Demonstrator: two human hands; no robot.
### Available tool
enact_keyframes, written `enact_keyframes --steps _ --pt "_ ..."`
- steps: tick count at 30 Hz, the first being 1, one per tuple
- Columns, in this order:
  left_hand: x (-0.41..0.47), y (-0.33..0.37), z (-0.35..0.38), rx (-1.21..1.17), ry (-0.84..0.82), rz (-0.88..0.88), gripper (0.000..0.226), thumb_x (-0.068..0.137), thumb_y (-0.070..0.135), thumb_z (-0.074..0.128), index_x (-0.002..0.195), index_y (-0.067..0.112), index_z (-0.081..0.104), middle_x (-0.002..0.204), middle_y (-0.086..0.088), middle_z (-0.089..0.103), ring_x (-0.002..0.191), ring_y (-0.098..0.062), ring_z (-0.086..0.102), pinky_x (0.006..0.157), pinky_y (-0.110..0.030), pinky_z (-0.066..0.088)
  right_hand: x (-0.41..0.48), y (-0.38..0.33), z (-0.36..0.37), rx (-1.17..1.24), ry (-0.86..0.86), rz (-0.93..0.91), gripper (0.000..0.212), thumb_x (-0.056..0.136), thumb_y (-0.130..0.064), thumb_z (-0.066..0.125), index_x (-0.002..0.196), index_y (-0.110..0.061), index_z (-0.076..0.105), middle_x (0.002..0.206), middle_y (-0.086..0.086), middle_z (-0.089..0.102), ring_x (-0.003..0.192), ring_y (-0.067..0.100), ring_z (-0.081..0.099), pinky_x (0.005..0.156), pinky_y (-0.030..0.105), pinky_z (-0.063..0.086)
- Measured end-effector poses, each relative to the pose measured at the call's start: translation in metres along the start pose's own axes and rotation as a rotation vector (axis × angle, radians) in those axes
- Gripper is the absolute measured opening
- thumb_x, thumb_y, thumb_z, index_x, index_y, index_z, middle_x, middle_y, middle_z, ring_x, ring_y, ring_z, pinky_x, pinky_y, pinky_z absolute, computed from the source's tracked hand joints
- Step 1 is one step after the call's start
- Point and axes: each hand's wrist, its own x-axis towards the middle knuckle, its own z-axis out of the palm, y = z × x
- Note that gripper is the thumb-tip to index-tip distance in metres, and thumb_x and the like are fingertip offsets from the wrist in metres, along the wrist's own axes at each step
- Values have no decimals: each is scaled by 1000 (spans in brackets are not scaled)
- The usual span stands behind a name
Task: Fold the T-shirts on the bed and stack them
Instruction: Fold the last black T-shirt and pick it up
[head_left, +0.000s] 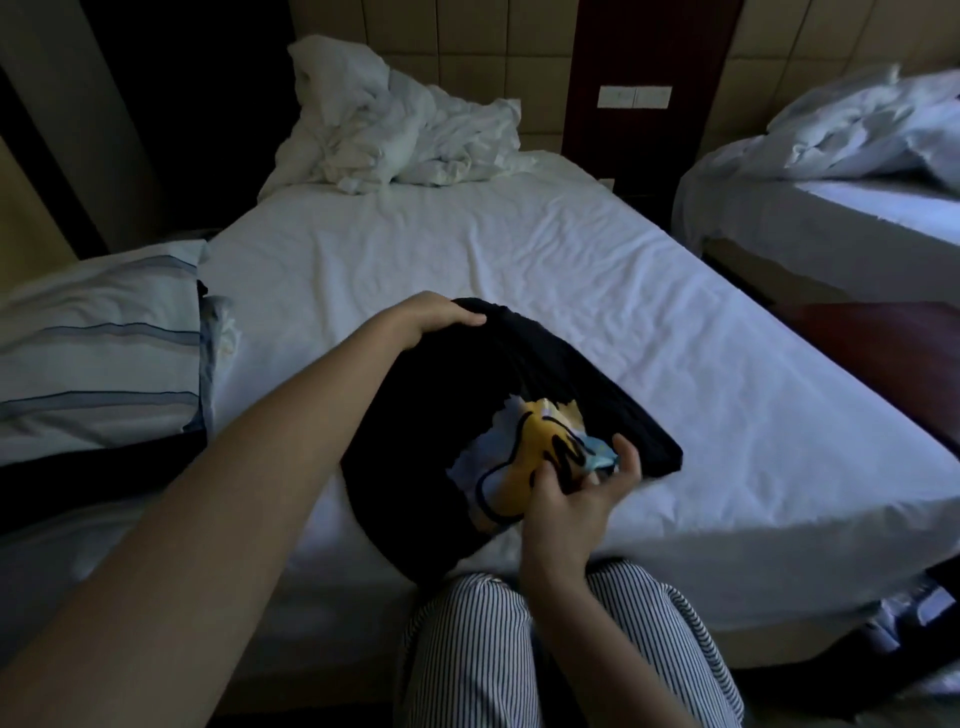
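A black T-shirt (447, 410) with a yellow, white and blue print lies bunched on the near part of the white bed (519, 260). My left hand (436, 319) grips the shirt's far edge, fingers curled over the cloth. At the near right my right hand (576, 493) pinches the printed part of the shirt between thumb and fingers. The shirt's lower edge hangs toward my lap.
A striped pillow (98, 353) lies at the left of the bed. Crumpled white bedding (400, 135) is heaped at the headboard. A second bed (841, 171) with rumpled covers stands at the right across a narrow gap. My striped trouser legs (545, 654) are at the bottom.
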Motion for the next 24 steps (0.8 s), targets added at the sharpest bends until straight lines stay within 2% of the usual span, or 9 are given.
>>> enact_keyframes --steps 1,3,6,9,13,17,20,22,24 --pt "-4 2 -10 -45 1 -19 52 72 37 79 108 2 64 102 -13 69 92 -28 67 89 -38 52 11 -9 1 2 14 -12 58 87 2 51 131 -29 28 98 3 63 78 4 61 63 7 46" --pt "-14 7 -31 -168 1 -34 41 77 35 75 103 4 65 102 -12 68 90 -25 66 91 -36 52 36 -27 4 36 31 -8 52 85 4 49 125 -24 32 86 1 59 68 7 56 66 16 45" --pt "-32 14 -62 -322 -1 -27 19 86 30 66 85 10 64 86 -6 65 72 -16 64 74 -25 52 74 -58 9 34 -2 28 48 83 7 52 122 -16 37 78 3 56 67 14 54 70 28 45" --pt "-43 19 -82 -411 68 -43 20 89 24 63 73 13 60 67 0 58 56 -11 60 53 -18 49 116 -95 11 -14 -117 101 49 81 9 59 124 -9 43 92 7 52 80 19 54 68 27 46" --pt "-45 32 -87 -490 169 -24 15 87 21 67 79 11 59 78 -1 57 64 -11 60 52 -20 49 172 -128 30 -170 -295 138 51 83 10 57 132 -3 47 108 16 52 96 22 49 56 21 38" --pt "-40 55 -95 -522 282 248 30 86 21 68 111 5 62 105 -6 66 81 -12 62 69 -20 47 211 -162 54 -195 -388 75 46 84 10 53 128 -3 52 97 11 56 87 19 52 54 19 36" --pt "-46 61 -98 -502 343 437 12 87 17 67 98 13 67 100 0 67 89 -9 64 74 -16 46 221 -182 59 -206 -427 -44 42 84 8 52 122 -11 54 90 5 54 74 11 49 52 16 39" --pt "-56 48 -92 -463 374 446 5 86 14 67 90 17 66 94 7 65 89 -5 59 74 -14 42 223 -174 52 -282 -414 -74 40 83 7 52 116 -16 55 87 4 52 70 10 46 56 21 35" --pt "-59 21 -80 -413 378 362 19 83 12 70 102 10 66 98 4 64 95 -9 57 84 -19 40 215 -152 42 -344 -395 -12 29 82 4 51 104 -14 56 76 4 47 66 15 42 54 23 31"
